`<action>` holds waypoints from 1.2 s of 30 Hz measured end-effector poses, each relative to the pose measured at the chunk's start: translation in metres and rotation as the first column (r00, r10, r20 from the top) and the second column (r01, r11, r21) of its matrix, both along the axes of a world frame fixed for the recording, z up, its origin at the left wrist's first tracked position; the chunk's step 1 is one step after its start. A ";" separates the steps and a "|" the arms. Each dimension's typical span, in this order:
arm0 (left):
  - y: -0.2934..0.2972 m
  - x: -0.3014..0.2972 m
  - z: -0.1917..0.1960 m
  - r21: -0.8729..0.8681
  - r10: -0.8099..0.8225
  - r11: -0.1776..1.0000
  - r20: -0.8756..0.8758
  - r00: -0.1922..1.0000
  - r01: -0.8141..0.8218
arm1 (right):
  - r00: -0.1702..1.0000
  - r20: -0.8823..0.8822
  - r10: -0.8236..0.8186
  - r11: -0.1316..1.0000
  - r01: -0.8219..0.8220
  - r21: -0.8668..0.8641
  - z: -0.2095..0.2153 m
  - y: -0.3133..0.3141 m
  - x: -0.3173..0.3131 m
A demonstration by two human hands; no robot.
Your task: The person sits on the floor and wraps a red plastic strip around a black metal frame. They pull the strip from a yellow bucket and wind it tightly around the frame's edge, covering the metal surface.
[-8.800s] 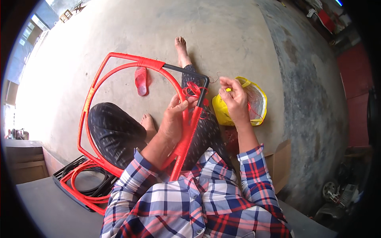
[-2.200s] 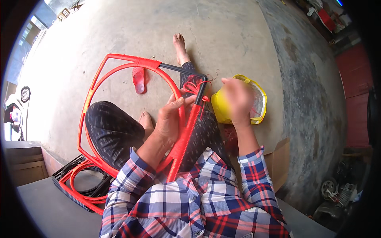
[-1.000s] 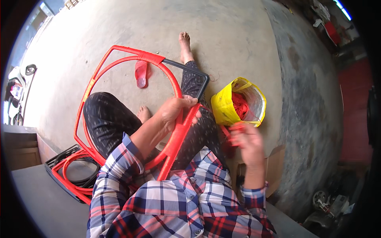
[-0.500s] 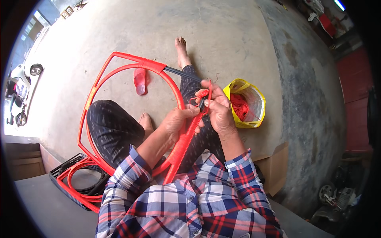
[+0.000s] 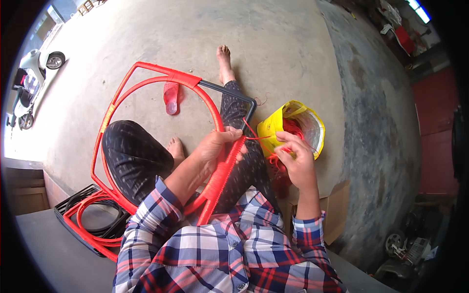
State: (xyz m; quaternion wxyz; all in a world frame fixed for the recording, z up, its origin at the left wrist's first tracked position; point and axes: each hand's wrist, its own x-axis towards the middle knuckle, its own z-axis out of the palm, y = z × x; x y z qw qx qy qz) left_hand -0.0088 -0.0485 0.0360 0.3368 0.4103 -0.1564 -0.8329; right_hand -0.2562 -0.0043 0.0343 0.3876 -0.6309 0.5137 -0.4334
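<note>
Across my lap lies a frame (image 5: pixel 213 180) with a round hoop inside an angular outline, mostly wrapped in red cord. One corner of it, a bare black bar (image 5: pixel 250 108), shows no wrapping. My left hand (image 5: pixel 215 148) is closed around the frame, its thumb at the place where the red wrapping meets the black bar. From there a red cord (image 5: pixel 259 138) runs taut to my right hand (image 5: pixel 295 158), whose fingers are pinched on it to the right of the frame. A loose bunch of the cord hangs below the right fingers.
A yellow bag (image 5: pixel 270 128) with red cord inside stands right of my outstretched leg. Other frames, black and red (image 5: pixel 80 229), lie at my left. A red slipper (image 5: pixel 171 97) is on the floor ahead. A cardboard box (image 5: pixel 336 207) sits at my right, a scooter (image 5: pixel 34 88) far left.
My right hand has moved from the black bar down and to the right, drawing the red cord out straight. The left hand keeps its hold on the frame, which has shifted slightly left.
</note>
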 end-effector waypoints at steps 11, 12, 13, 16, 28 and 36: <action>-0.004 0.007 0.000 0.018 0.052 0.998 -0.016 0.999 -0.052 | 0.492 0.866 -0.088 0.979 -0.117 0.166 0.005 0.098 -0.055; -0.004 0.009 -0.002 0.006 0.060 0.998 -0.009 0.998 -0.060 | 0.560 0.822 -0.109 0.969 -0.126 0.215 -0.006 0.104 -0.051; -0.006 0.009 -0.005 -0.006 0.061 0.998 -0.005 0.998 -0.061 | 0.626 0.769 -0.129 0.957 -0.124 0.262 -0.017 0.109 -0.048; -0.006 0.006 -0.005 -0.036 0.033 0.999 0.001 0.999 -0.033 | 0.649 0.703 -0.292 0.916 -0.022 0.401 -0.043 0.111 -0.037; 0.009 -0.002 0.007 -0.142 0.282 0.951 0.031 0.959 -0.275 | 0.703 0.660 -0.263 0.889 -0.089 0.449 -0.001 -0.019 0.074; 0.009 0.004 -0.008 -0.119 0.329 0.941 0.103 0.939 -0.317 | 0.761 0.587 -0.276 0.778 -0.181 0.601 -0.018 -0.037 0.100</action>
